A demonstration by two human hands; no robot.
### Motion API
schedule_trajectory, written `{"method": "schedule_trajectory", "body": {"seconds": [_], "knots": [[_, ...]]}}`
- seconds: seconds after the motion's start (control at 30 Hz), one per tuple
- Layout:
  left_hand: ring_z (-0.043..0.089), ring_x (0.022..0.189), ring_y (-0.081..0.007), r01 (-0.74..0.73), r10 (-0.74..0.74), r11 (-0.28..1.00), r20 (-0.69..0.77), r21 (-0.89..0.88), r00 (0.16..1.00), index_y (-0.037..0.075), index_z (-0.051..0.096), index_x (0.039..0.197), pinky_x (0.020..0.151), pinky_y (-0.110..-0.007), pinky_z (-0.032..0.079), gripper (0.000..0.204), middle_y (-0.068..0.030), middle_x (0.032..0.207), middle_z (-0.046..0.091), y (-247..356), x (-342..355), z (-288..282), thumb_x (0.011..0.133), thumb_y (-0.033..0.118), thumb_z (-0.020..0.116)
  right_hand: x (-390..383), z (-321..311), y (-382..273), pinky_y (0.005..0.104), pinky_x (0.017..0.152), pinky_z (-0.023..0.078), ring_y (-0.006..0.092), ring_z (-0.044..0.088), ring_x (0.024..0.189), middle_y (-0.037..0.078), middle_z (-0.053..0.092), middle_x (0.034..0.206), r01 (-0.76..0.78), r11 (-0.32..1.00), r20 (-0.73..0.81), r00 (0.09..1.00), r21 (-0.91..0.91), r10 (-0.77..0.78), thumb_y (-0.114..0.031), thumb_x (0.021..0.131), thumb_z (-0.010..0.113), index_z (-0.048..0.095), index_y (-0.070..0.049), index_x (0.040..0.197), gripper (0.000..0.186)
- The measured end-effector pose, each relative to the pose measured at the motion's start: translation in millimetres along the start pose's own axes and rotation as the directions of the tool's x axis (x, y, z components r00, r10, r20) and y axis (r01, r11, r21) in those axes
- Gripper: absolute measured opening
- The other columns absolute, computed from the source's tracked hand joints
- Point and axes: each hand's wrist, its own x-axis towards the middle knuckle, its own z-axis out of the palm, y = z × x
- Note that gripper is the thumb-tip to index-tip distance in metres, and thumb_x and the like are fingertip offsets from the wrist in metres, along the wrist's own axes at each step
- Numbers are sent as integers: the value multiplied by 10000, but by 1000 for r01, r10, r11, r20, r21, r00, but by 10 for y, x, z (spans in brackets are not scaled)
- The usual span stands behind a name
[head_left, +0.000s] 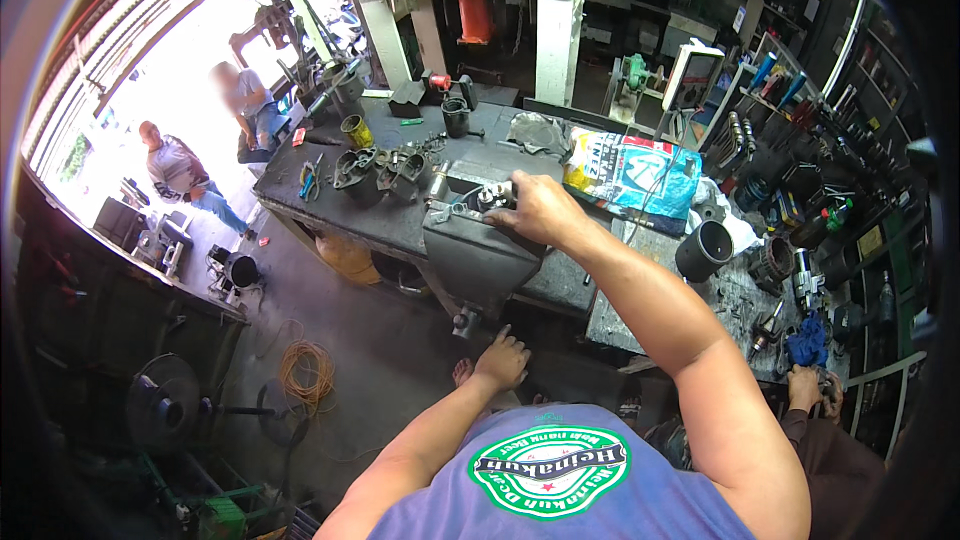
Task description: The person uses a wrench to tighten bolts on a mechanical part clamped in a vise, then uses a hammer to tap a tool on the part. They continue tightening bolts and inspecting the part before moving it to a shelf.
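A large dark bench vise [480, 250] is fixed at the edge of the workbench. My right hand [540, 208] reaches over it, thumb and fingers closed around a small shiny metal part [493, 197] at the jaws. The exact kind of part cannot be made out, as my fingers cover some of it. Lower down, my left hand [503, 360] is beside the vise's screw end [465, 323]. Its fingers look apart and slightly bent, with nothing visible in them. Left of the vise lie several greasy metal housings [382, 172] on the bench.
Pliers [311, 178] and a yellow can [357, 130] stand on the bench's left. A blue-and-white bag [635, 175] and a black cylinder [705, 249] lie to the right. Another person's hands [808, 388] work by a blue rag [807, 340]. An orange hose [306, 376] coils on the floor.
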Motion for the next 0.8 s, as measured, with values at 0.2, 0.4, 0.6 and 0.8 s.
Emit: {"method": "schedule_trajectory", "body": {"seconds": [0.2,0.4,0.6,0.8], "knots": [[675,1198,-308,386,-552,541,31,-747,834,26,709,1277,1082,-444,500,455,-152,1284,709,106,-551,-280,951,338,765,-420,-41,297,481,877,599,420,759,977,246,772,1000,-104,989,-104,988,105,115,-420,872,878,656,-27,1284,611],[701,1081,-179,-30,-913,317,-314,-948,260,-23,671,1328,972,-335,540,446,-132,1167,755,113,-717,-722,972,220,786,-482,115,393,502,943,591,472,742,1044,294,766,1052,-130,968,-141,977,213,163,-439,913,820,521,-18,1482,768],[727,976,-191,107,-902,381,-344,-918,261,-59,744,1209,915,-347,554,341,-116,1026,796,14,-448,-884,979,188,787,-487,172,450,528,948,583,477,739,1054,288,767,1081,-177,956,-56,979,232,195,-509,959,742,445,-75,1560,798],[680,849,-183,171,-831,554,-529,-815,171,-63,746,1067,825,-354,551,272,-92,907,755,-179,-533,-1094,979,190,787,-517,137,466,522,984,569,467,730,1096,288,761,1131,-194,951,-37,977,240,209,-549,979,694,388,-79,1611,846]]}}
